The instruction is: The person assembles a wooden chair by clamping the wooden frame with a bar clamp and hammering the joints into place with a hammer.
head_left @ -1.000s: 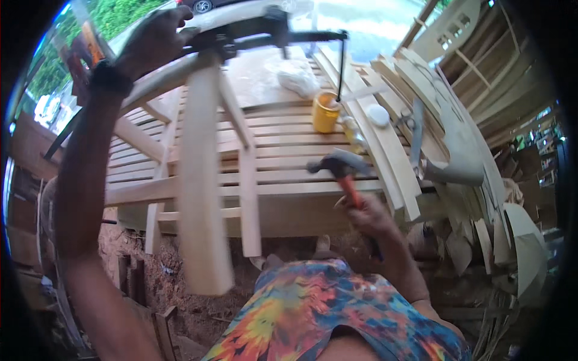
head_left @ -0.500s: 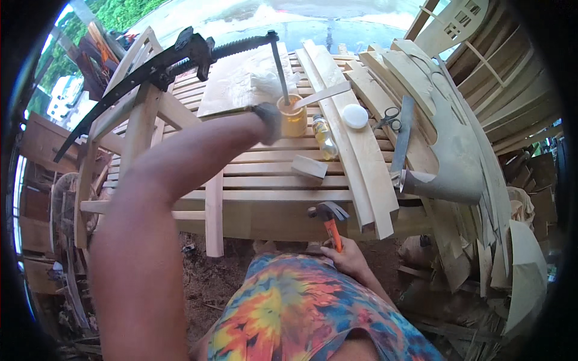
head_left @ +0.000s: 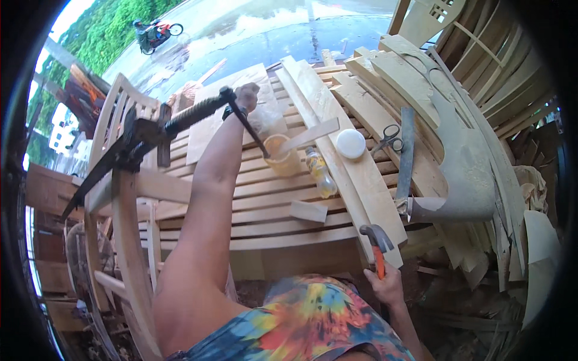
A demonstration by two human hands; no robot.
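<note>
My right hand (head_left: 386,284) grips the orange handle of a claw hammer (head_left: 378,239), its dark head over the near end of a board (head_left: 337,138). My left hand (head_left: 247,96) is stretched out past the screw end of a long dark bar clamp (head_left: 141,135). Its fingers look curled; what they hold, if anything, is hidden. The clamp's thin handle rod crosses in front of my left wrist. The clamp lies across a wooden chair frame (head_left: 126,222). Beside the rod stands a tub (head_left: 283,165) of yellowish stuff with a flat wooden stick (head_left: 310,133) in it.
A clear bottle (head_left: 322,174), a small wood block (head_left: 309,210) and a slatted bench (head_left: 265,207) lie nearby. Rightward are a white lid (head_left: 350,143), scissors (head_left: 390,138), a metal strip (head_left: 406,153) and cut boards (head_left: 415,78). A motorcycle rider (head_left: 144,37) passes on the wet road.
My left hand has moved away from the tub, farther out past the clamp's screw. My right hand has carried the hammer rightward. The view has shifted, and a motorcycle has appeared.
</note>
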